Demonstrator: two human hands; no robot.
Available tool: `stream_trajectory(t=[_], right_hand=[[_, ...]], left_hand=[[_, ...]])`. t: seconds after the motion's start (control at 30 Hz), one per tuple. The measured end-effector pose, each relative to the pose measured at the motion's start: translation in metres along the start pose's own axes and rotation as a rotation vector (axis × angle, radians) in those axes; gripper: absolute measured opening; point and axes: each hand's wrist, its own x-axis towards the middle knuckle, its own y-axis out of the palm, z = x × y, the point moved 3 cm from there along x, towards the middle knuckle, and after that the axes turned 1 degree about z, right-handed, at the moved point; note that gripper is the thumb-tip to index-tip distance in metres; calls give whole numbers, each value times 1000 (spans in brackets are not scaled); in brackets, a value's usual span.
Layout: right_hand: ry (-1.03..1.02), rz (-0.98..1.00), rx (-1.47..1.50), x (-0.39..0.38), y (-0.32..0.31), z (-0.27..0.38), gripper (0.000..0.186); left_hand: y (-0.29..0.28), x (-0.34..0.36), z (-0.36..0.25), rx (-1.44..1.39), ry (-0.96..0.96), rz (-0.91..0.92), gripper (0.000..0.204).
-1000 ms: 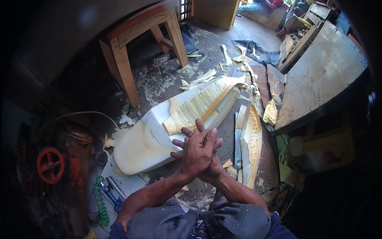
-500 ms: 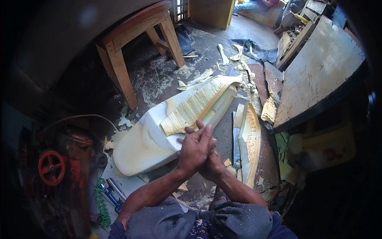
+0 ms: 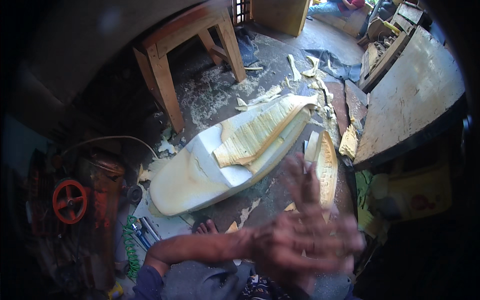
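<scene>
My left hand [image 3: 300,247] reaches across from the lower left, its fingers stretched out to the right and blurred by motion. Partly behind it, my right hand [image 3: 301,184] points upward, also smeared, with its fingers extended. The hands overlap, and nothing shows in either of them. Beyond them lies a long cream and white foam seat pad [image 3: 195,172], shaped like a motorcycle seat. A ridged yellow foam layer [image 3: 260,132] covers its far part. Beside my right hand a narrow curved foam strip [image 3: 327,162] rests on the floor, partly hidden by the fingers.
A wooden stool [image 3: 162,75] stands at the far left. Foam scraps [image 3: 294,67] and crumbs litter the floor. A rusty machine with a red handwheel [image 3: 70,201] and a green coiled hose [image 3: 132,250] are at left. A large board [image 3: 415,95] leans at right. A person [image 3: 334,7] sits far back.
My clasped hands have moved right and nearer to me, sliding over each other with fingers extended. The view has shifted slightly, and a bare foot now shows below the foam pad.
</scene>
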Motion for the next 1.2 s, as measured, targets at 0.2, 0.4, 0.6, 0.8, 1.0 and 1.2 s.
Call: stream_trajectory(t=[0.2, 0.4, 0.6, 0.8, 1.0, 1.2], right_hand=[[39, 699, 366, -38, 15, 16, 92], [-467, 331, -496, -12, -23, 35, 63], [-957, 123, -1821, 72, 32, -28, 62], [-261, 1448, -1206, -55, 74, -106, 44], [-780, 739, -1298, -32, 30, -63, 37], [-1042, 119, -1906, 3, 5, -18, 78]], left_hand=[[33, -39, 64, 266, 29, 182, 56], [-39, -93, 170, 418, -809, -297, 47], [-48, -137, 235, 266, -1130, -43, 43], [-50, -149, 235, 187, -1121, -84, 41], [-60, -126, 217, -85, -1238, -166, 53], [-59, -79, 169, -1044, -1317, -380, 59]])
